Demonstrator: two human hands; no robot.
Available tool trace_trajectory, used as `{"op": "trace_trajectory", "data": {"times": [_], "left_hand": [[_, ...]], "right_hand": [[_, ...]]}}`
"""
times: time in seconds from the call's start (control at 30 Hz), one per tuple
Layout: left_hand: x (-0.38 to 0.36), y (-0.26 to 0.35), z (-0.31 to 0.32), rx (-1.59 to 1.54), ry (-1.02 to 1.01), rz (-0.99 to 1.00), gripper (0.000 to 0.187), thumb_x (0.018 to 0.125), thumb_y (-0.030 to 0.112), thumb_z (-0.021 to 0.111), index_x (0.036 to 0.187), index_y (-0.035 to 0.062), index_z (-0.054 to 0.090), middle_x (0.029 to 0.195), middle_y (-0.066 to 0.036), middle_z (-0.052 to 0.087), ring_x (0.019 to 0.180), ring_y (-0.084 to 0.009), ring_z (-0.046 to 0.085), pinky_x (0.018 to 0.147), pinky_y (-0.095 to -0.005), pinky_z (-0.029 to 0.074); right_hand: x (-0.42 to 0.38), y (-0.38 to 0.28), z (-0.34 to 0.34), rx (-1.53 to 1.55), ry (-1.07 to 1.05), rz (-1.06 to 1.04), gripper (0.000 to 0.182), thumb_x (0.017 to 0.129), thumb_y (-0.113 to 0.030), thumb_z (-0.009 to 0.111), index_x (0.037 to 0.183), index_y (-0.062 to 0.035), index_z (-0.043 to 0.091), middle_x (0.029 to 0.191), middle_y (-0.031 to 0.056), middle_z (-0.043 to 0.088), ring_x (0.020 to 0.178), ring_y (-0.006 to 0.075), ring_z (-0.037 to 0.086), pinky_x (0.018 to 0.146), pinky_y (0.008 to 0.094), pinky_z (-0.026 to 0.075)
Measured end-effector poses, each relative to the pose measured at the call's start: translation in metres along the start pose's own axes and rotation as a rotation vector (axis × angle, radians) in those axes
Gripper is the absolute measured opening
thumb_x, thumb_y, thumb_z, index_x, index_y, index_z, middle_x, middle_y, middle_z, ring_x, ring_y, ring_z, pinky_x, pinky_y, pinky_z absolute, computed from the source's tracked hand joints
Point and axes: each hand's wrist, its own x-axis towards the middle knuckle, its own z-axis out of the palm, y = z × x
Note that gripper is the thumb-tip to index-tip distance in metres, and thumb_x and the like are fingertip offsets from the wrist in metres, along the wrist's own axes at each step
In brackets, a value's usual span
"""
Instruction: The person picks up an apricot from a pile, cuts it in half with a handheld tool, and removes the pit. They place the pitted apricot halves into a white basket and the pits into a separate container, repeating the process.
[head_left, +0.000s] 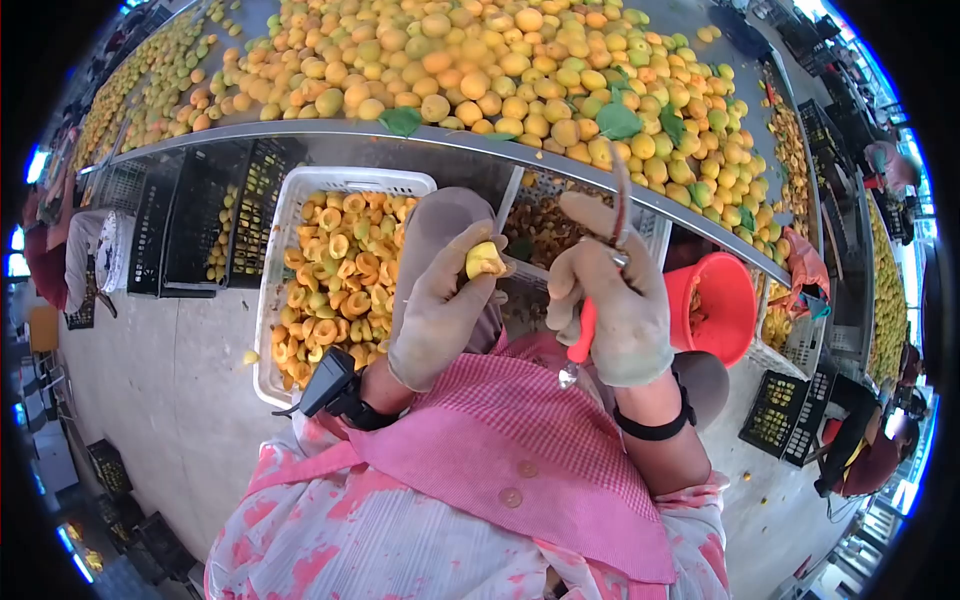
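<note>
Both hands wear thin, pale gloves. My left hand (442, 308) pinches a yellow-green apricot (485, 262) with torn orange flesh showing on its right side. Facing it, a short way to the right, my right hand (618, 305) is closed around a red-handled tool (583, 332). A thin curved blade sticks up past the fingers and a rounded metal end points down. The tool and the apricot are apart. Left of my left hand, a white crate (265, 315) holds many opened apricot halves (345, 270).
A metal table (450, 135) heaped with whole apricots (560, 75) spans the top. Under its edge is a crate of brown scraps (545, 222). A red bucket (735, 310) stands right of my right hand. Black crates (785, 410) and a seated person (870, 450) are further right.
</note>
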Motion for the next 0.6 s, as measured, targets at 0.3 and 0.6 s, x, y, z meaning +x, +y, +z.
{"op": "trace_trajectory", "data": {"times": [0.3,0.6], "left_hand": [[0.013,-0.014,0.019,0.617,-0.061,0.46,0.049,0.086,-0.006,0.059,0.134,0.001,0.051,0.113,-0.02,0.064,0.104,-0.0318,0.064,0.085,-0.0361,0.052],[0.014,-0.011,0.031,0.676,-0.092,0.398,0.047,0.087,-0.004,0.06,0.133,0.0007,0.051,0.109,-0.021,0.066,0.101,-0.0304,0.066,0.085,-0.0357,0.052]], "right_hand": [[0.018,0.04,-0.019,-0.491,0.061,0.067,0.052,0.08,-0.023,0.066,0.125,-0.0001,0.052,0.083,0.013,0.064,0.063,0.0184,0.063,0.061,0.0319,0.051],[0.017,0.042,-0.032,-0.674,0.093,-0.062,0.052,0.081,-0.02,0.061,0.129,-0.0024,0.049,0.096,0.0188,0.065,0.083,0.0304,0.066,0.077,0.0368,0.053]]}}
